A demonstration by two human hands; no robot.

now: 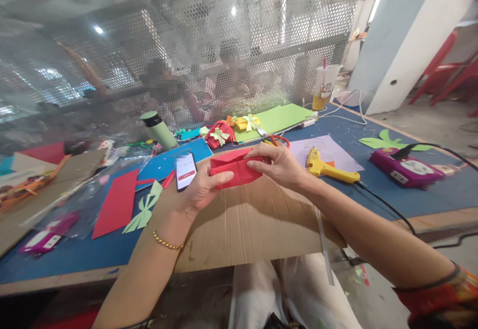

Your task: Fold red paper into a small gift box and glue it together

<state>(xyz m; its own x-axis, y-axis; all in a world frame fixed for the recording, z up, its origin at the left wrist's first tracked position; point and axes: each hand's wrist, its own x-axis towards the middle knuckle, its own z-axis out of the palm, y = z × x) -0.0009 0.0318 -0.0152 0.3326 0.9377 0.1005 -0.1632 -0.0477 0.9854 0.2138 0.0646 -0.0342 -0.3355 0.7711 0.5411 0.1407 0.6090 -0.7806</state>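
Note:
A folded piece of red paper (239, 173) is held between both hands above a sheet of cardboard (239, 229). My left hand (205, 184) pinches its left end, thumb on the near face. At the right end, my right hand (278, 162) grips the paper with thumb and fingers near the upper edge. The paper looks like a pocket with a gap along its top. Left of my left hand lies a phone (185, 171) with a lit screen. A yellow glue gun (330, 167) rests to the right of my right hand, on a lilac sheet (336, 151).
Red card (116, 202) and green paper bows (144, 212) lie at left. Behind the hands are a green bottle (159, 129), red-handled scissors (278, 141) and green sheets (280, 120). A drink cup (324, 87) stands at back right. A purple power strip (407, 166) trails cables; perforated mesh (239, 70) rises behind.

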